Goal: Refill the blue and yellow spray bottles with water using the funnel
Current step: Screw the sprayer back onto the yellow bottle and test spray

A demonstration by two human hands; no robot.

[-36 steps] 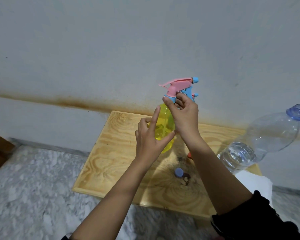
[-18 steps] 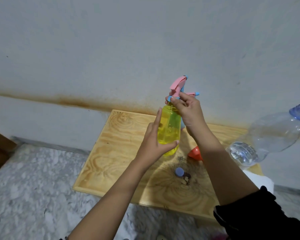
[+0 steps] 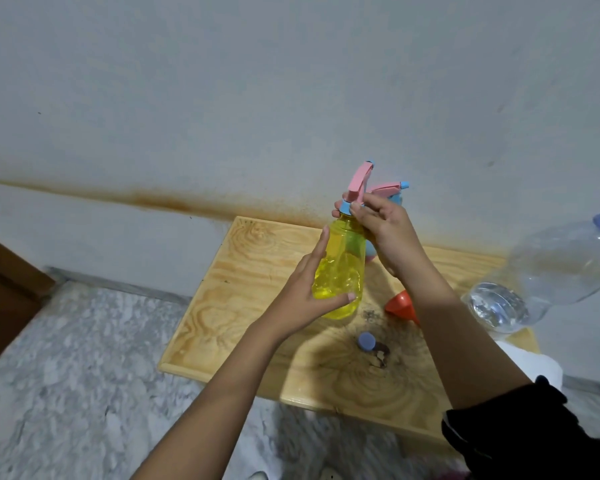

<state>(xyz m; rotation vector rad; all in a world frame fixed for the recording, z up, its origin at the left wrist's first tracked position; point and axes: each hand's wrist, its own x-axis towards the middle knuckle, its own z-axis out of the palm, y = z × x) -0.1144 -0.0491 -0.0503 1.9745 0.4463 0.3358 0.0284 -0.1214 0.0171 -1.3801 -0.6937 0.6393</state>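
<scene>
My left hand (image 3: 305,299) holds the yellow spray bottle (image 3: 340,268) by its body, thumb across the front and fingers up the far side. The bottle stands upright just above the wooden board (image 3: 243,306). My right hand (image 3: 385,233) grips the blue collar under the bottle's pink sprayer head (image 3: 359,181). The blue spray bottle (image 3: 392,190) stands behind my right hand, with only its pink trigger top and a bit of its body showing. An orange funnel (image 3: 399,304) lies on the board, partly hidden by my right forearm.
A small blue cap (image 3: 366,341) lies on the board near a dark stain. A large clear water bottle (image 3: 551,271), partly filled, lies tilted at the right over a white cloth (image 3: 534,368). The wall is close behind; a marble floor surrounds the board.
The pink sprayer head has turned from side-on to pointing away from me. The yellow bottle has come upright and a little lower, and the funnel has come into view.
</scene>
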